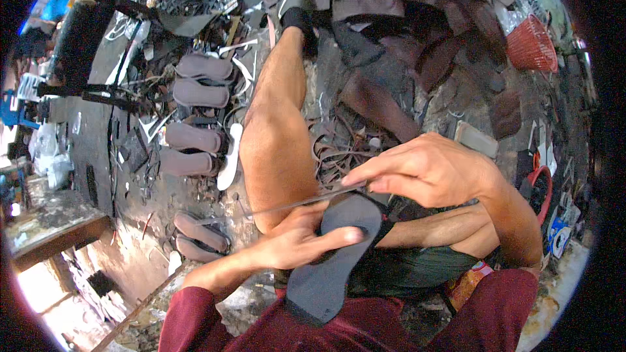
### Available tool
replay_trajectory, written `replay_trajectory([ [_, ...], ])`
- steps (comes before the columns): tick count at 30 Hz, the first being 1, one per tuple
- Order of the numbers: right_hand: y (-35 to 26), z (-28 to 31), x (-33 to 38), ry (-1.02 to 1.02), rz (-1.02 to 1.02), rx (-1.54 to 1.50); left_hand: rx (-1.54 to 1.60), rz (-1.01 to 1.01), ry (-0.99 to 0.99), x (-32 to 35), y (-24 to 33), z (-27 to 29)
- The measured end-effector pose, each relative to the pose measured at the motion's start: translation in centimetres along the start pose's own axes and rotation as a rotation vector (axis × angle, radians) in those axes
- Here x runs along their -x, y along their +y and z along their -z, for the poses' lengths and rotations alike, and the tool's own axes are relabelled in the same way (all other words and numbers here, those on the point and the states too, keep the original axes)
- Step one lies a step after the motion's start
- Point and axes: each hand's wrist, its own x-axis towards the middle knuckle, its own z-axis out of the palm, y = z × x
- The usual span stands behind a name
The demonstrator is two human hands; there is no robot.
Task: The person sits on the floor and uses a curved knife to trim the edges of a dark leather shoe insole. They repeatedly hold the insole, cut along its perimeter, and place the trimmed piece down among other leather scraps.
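Observation:
A dark grey shoe sole (326, 283) lies slanted over my lap, its rounded end away from me. My left hand (297, 240) is closed on its left edge, with the thumb flat on top and the other fingers mostly hidden beneath. Above the sole's far end, my right hand (433, 173) pinches one end of a long thin straight strip (287, 206). This strip crosses over my left hand toward my knee. Blur hides whether it is a blade or a trimmed piece.
Brown-grey soles (201, 93) lie in pairs on the floor at left, beside a white sole-shaped piece (228, 156). Dark brown sheets (368, 6) are heaped at the far side. Cut scraps (339, 150) lie between my legs. A red basket (533, 44) and a pale block (476, 139) stand right.

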Motion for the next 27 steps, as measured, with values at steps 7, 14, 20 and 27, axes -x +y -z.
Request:
replay_trajectory([
  [7,-3.4,-5.8,8.1,0.959,-0.271,-0.126,0.348,-0.691,0.038,-3.1,-0.3,-2.1],
  [14,-4.5,-12.7,7.4,1.334,-0.079,-0.640,0.633,-0.634,0.346,-5.8,6.6,-10.3],
  [20,-0.8,-22.0,11.8,1.451,-0.235,0.163,0.693,-0.543,0.369,-7.0,5.6,-9.8],
  [27,-1.1,-19.9,13.2,1.303,-0.351,0.260,0.584,-0.408,0.420,-6.9,1.6,-8.8],
])
